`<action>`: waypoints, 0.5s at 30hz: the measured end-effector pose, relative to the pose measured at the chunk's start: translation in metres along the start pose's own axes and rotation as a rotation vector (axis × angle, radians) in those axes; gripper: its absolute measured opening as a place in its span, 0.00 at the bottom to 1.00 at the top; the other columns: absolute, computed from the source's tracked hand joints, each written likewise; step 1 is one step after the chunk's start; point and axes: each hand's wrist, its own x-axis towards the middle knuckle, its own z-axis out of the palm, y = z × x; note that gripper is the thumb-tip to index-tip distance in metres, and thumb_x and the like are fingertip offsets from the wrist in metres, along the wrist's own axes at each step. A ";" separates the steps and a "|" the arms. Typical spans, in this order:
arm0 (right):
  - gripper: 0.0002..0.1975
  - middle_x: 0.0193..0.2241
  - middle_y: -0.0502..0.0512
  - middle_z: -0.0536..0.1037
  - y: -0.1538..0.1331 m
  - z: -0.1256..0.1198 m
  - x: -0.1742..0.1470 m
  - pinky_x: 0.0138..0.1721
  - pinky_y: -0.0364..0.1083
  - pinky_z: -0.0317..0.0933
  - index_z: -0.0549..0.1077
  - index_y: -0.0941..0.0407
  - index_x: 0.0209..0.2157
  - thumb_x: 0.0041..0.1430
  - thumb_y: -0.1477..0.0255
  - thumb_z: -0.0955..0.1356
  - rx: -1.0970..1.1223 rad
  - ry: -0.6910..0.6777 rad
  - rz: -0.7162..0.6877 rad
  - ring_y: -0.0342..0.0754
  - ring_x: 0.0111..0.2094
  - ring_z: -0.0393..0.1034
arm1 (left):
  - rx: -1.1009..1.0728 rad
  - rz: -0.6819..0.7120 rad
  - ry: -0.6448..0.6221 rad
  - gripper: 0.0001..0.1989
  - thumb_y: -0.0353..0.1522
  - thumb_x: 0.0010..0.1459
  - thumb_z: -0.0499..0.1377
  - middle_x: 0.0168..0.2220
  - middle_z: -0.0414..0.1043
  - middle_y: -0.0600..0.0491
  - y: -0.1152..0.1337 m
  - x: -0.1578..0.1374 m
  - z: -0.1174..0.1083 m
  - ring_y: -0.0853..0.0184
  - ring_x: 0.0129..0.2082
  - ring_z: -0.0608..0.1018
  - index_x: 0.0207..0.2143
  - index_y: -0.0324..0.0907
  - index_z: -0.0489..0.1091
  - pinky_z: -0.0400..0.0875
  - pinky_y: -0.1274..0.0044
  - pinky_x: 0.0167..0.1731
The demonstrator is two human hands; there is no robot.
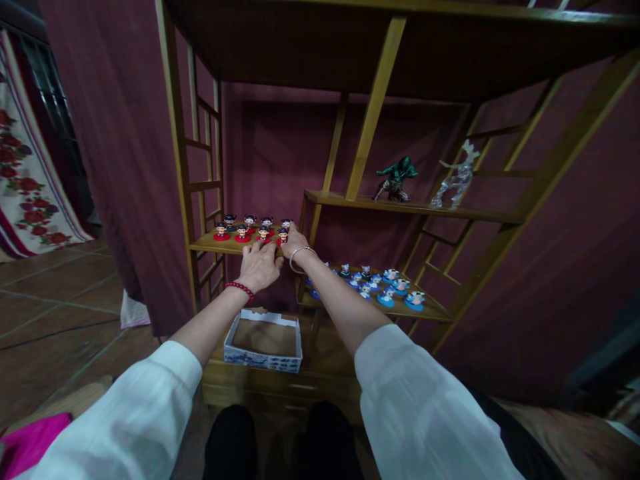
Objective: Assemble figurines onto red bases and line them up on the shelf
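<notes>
Two rows of small black-haired figurines [242, 232] on mostly red round bases stand on the left wooden shelf [210, 244]. My right hand [296, 244], with a silver bangle at its wrist, is at the right end of the rows. Its fingers close on the front-row end figurine [283, 235], partly hiding it. My left hand [261, 268], wearing a red bead bracelet, is at the shelf's front edge. Its fingers are apart and reach up close to the bases of the front row, with no figurine held in them.
Below stands an open white box [263, 364] with a printed front. Several blue-based figurines [386, 297] fill a lower right shelf. Above them are a dark green figure [397, 177] and a clear deer ornament [456, 176]. Wooden uprights [375, 110] divide the rack.
</notes>
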 end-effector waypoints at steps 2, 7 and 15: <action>0.36 0.44 0.66 0.71 -0.001 0.000 0.001 0.45 0.49 0.59 0.50 0.60 0.57 0.47 0.78 0.67 0.001 0.002 0.016 0.56 0.45 0.67 | 0.013 0.013 -0.002 0.15 0.36 0.52 0.51 0.43 0.70 0.40 0.000 0.001 0.001 0.51 0.50 0.61 0.41 0.40 0.64 0.49 0.61 0.45; 0.39 0.45 0.67 0.70 -0.004 -0.001 0.002 0.44 0.49 0.61 0.46 0.60 0.58 0.46 0.80 0.66 -0.016 -0.025 0.054 0.56 0.45 0.67 | -0.020 0.029 -0.001 0.16 0.36 0.51 0.52 0.43 0.69 0.40 0.001 0.002 0.004 0.50 0.50 0.60 0.42 0.39 0.64 0.48 0.60 0.46; 0.40 0.49 0.68 0.66 -0.009 -0.005 0.003 0.46 0.49 0.59 0.42 0.62 0.59 0.47 0.78 0.66 -0.016 -0.087 0.118 0.56 0.48 0.64 | 0.036 0.047 0.007 0.16 0.35 0.53 0.50 0.47 0.68 0.43 0.001 0.000 0.004 0.52 0.49 0.61 0.44 0.40 0.64 0.49 0.62 0.44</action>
